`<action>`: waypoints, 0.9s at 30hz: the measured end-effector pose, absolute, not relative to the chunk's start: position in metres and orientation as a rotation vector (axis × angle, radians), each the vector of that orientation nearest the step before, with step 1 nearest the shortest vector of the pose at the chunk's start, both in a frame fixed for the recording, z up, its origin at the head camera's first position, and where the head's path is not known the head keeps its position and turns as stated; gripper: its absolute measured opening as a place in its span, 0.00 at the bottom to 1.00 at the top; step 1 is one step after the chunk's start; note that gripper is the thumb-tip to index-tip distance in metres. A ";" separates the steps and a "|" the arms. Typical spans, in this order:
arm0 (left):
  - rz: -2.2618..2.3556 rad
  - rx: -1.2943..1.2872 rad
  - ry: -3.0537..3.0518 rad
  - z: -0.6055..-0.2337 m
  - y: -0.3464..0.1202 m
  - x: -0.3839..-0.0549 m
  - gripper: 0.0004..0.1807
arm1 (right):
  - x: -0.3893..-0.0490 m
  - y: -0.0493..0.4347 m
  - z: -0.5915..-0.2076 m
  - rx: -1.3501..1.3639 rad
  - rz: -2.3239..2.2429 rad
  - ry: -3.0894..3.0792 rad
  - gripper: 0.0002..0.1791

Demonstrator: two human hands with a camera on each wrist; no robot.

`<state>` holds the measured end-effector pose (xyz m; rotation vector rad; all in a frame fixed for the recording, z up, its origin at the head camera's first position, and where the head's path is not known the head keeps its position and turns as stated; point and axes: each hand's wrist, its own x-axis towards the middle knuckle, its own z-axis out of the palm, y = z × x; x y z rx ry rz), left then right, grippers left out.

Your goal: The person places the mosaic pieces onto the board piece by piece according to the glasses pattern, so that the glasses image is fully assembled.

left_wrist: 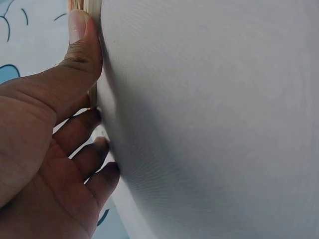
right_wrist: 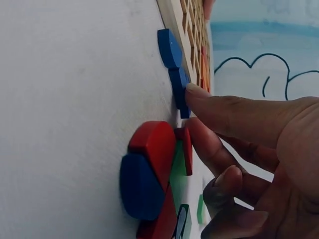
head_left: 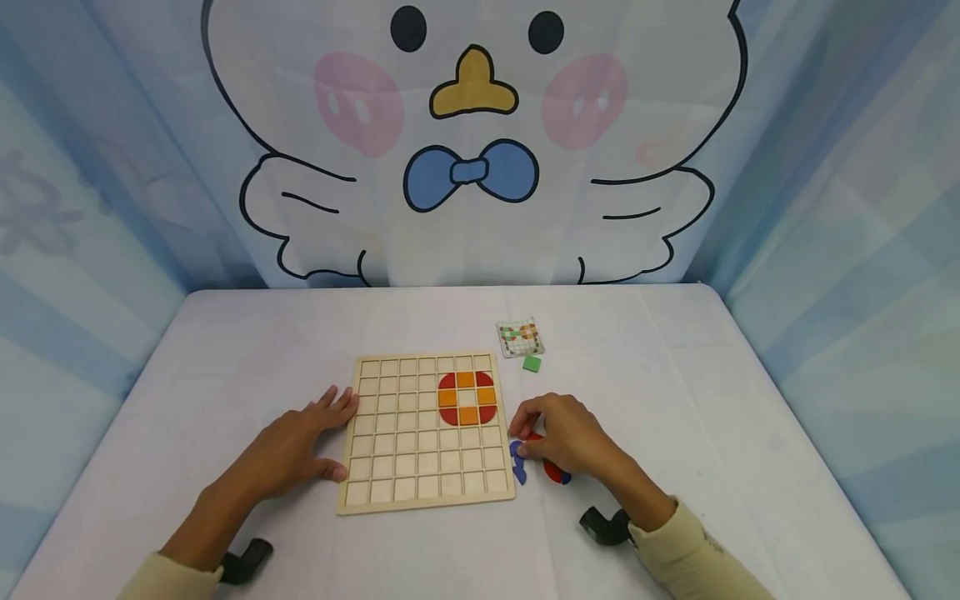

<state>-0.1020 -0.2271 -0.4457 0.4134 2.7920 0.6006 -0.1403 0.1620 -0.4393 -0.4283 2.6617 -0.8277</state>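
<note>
A square wooden grid board [head_left: 420,462] lies on the table, with a ring of red and orange tiles [head_left: 467,398] set in its upper right part. My left hand [head_left: 300,442] rests along the board's left edge, its fingers extended; in the left wrist view the thumb [left_wrist: 82,50] touches that edge. Just off the board's right side, my right hand [head_left: 566,433] pinches a small blue tile [right_wrist: 185,105] between thumb and a finger. Other blue tiles [right_wrist: 170,49] lie in line beside the edge. Red tiles [right_wrist: 155,149] and a blue rounded tile [right_wrist: 142,186] are piled under the hand.
A pattern card [head_left: 520,337] lies beyond the board's upper right corner, with a green square tile [head_left: 532,364] just below it. Black wrist camera mounts [head_left: 606,527] sit by both sleeves. A printed curtain [head_left: 472,233] stands behind the white table [head_left: 637,350].
</note>
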 end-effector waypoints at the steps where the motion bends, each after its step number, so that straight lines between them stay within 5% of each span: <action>1: 0.600 0.413 2.794 -0.446 -0.227 -0.102 0.60 | -0.140 0.162 -0.440 -0.437 -0.824 2.661 0.10; 27: 0.584 0.402 2.791 -0.445 -0.227 -0.102 0.59 | -0.138 0.170 -0.436 -0.590 -0.908 2.617 0.09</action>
